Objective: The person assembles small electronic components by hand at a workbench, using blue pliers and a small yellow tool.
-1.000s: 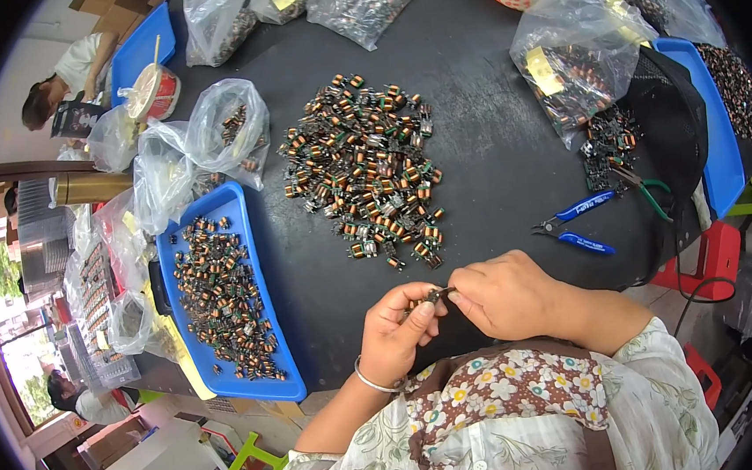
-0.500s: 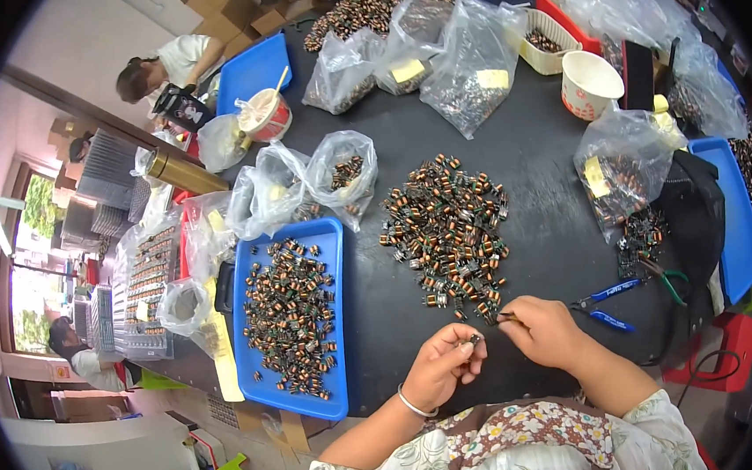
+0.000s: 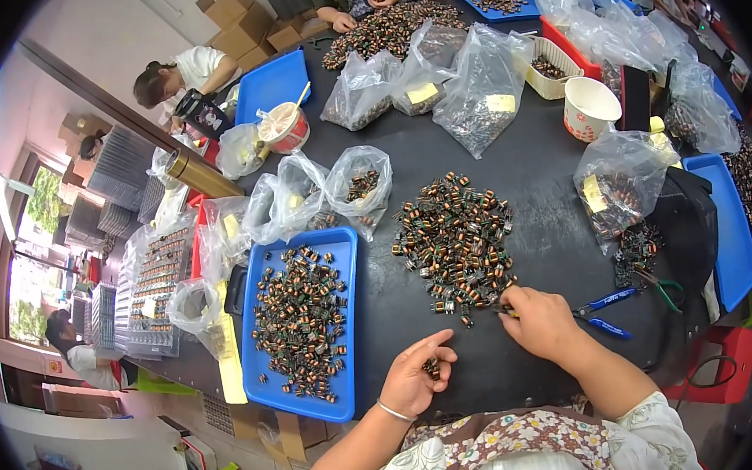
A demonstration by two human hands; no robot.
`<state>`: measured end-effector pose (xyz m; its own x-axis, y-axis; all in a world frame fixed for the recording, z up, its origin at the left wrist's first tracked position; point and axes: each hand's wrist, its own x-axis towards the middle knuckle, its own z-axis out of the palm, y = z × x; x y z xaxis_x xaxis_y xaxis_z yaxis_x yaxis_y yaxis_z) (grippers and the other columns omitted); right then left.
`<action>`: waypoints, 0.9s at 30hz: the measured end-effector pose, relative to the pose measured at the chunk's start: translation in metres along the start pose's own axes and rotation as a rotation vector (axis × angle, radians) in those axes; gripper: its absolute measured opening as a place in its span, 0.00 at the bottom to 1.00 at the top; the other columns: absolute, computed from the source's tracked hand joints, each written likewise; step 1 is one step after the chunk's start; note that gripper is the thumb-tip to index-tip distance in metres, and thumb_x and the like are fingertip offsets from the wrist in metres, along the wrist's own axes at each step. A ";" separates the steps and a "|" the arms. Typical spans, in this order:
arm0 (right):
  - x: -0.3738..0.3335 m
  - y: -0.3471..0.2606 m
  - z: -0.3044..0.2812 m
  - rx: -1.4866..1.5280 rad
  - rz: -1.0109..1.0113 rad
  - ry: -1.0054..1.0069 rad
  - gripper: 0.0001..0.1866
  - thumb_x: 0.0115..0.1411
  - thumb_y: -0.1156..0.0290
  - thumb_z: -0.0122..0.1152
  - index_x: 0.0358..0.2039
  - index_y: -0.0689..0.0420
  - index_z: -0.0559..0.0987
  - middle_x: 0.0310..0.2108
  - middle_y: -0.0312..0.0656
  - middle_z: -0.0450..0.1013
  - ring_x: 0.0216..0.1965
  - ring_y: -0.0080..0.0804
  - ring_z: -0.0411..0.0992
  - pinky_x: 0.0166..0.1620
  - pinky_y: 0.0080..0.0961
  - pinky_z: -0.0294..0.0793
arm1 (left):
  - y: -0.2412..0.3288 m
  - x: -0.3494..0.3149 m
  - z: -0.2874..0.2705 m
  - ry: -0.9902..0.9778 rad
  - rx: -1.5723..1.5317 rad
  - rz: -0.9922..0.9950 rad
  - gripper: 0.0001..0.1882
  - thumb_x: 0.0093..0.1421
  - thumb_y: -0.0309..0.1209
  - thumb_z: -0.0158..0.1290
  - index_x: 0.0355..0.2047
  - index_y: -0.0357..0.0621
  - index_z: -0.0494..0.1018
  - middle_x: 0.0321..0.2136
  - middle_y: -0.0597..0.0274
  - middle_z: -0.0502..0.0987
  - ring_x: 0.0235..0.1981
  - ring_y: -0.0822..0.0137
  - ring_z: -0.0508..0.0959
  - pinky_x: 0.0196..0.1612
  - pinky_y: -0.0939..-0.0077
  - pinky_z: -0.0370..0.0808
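Left hand point(image 3: 405, 383): index finger extended, the remaining fingers curled about a small coil component point(image 3: 431, 369); whether more lie beneath is hidden.

Right hand point(image 3: 542, 321): fingers drawn together, directed at the worktop point(image 3: 549, 195); what they pinch, if anything, I cannot tell.

Coil pile point(image 3: 451, 238): loose, copper-banded pieces; near edge just beside the right fingers, beyond the left.

Blue tray point(image 3: 354, 325): laden with similar pieces; leftward of the left fingers, apart from them.

Blue-handled cutters point(image 3: 611, 299): splayed, right of the right fingers; green-handled pliers point(image 3: 669, 297) farther right.

Bag with yellow label point(image 3: 624, 184): clear, part-filled; beyond the right fingers, to their right.

White bowl point(image 3: 591, 105): farther out on that side.

Far pile point(image 3: 391, 32): well beyond both hands, a co-worker's hands point(image 3: 344, 22) beside it.

Step, as judged: singling out a piece at the coil pile's near edge, the left fingers retaining theirs.

Next move, as judged: calls for a narrow, careful pinch, neighbouring pieces left undisturbed.
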<state>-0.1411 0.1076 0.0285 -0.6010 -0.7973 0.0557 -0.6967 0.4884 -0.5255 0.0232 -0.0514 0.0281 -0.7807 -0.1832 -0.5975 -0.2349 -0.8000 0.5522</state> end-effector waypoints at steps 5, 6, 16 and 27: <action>-0.005 0.015 -0.009 0.213 0.127 -0.067 0.11 0.50 0.70 0.56 0.34 0.58 0.70 0.25 0.45 0.74 0.28 0.44 0.73 0.32 0.36 0.71 | -0.006 0.005 0.014 -0.017 0.028 -0.029 0.28 0.59 0.32 0.44 0.58 0.39 0.51 0.33 0.55 0.73 0.23 0.71 0.67 0.20 0.81 0.62; -0.007 0.017 -0.008 0.303 0.118 -0.042 0.11 0.50 0.70 0.56 0.35 0.58 0.70 0.25 0.45 0.74 0.27 0.43 0.73 0.32 0.35 0.71 | -0.007 0.009 0.020 -0.037 0.029 -0.035 0.30 0.59 0.31 0.44 0.59 0.40 0.48 0.34 0.55 0.73 0.23 0.71 0.68 0.20 0.81 0.62; -0.011 0.014 -0.023 0.879 0.200 -0.282 0.10 0.52 0.76 0.57 0.35 0.63 0.72 0.25 0.38 0.71 0.21 0.19 0.69 0.24 0.16 0.70 | -0.018 0.028 0.039 -0.152 0.105 -0.163 0.13 0.59 0.30 0.47 0.44 0.41 0.68 0.32 0.62 0.73 0.24 0.75 0.69 0.22 0.83 0.65; -0.016 0.018 -0.015 0.974 0.078 -0.304 0.08 0.48 0.77 0.60 0.30 0.61 0.74 0.29 0.37 0.70 0.29 0.21 0.69 0.32 0.18 0.69 | -0.026 0.028 0.029 -0.244 -0.061 -0.144 0.13 0.60 0.37 0.45 0.25 0.40 0.68 0.27 0.57 0.70 0.24 0.66 0.70 0.19 0.80 0.65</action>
<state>-0.1503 0.1344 0.0308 -0.4115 -0.8981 -0.1552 0.0432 0.1509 -0.9876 -0.0094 -0.0192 0.0142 -0.8598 0.0721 -0.5056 -0.3243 -0.8419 0.4314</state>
